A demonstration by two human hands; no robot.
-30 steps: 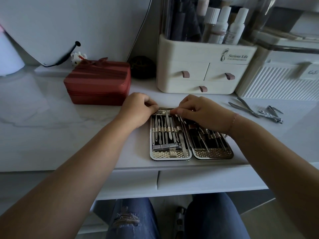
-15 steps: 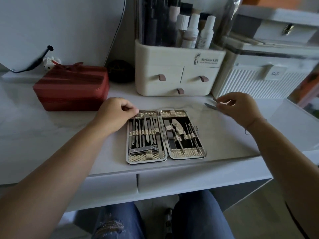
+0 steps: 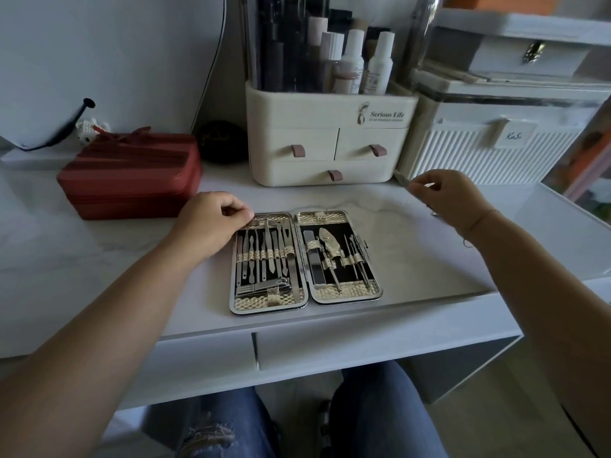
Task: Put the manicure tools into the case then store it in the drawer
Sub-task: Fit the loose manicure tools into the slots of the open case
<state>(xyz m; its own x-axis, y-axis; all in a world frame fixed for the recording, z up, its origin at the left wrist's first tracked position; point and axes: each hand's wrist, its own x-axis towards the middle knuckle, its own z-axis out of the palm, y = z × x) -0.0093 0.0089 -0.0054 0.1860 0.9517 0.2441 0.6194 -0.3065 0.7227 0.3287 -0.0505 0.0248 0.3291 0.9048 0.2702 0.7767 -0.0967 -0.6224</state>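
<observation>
My left hand (image 3: pixel 211 223), fingers curled, holds the open case (image 3: pixel 305 262) by its corner on the desk (image 3: pixel 413 246); my right hand (image 3: pixel 446 200) pinches a tool (image 3: pixel 401 178) well apart. I should tuck it in tip-first, case held still

**Dim, cool light with blur on the right side**

The scene was rather dim and cool in colour, and the brightest parts lay at the upper right. Shadows on the white desk (image 3: pixel 99 259) were weak, without sharp borders. The metal tools (image 3: pixel 268 249) in the open case (image 3: pixel 330 218) gave small bright reflections and stayed in good focus. The right hand (image 3: pixel 453 200) and the thin tool (image 3: pixel 401 179) it pinched were smeared by motion. The cream organizer (image 3: pixel 297 110) and the ribbed box (image 3: pixel 496 160) looked slightly soft. Straight lines bent near the borders because of the wide lens.
</observation>
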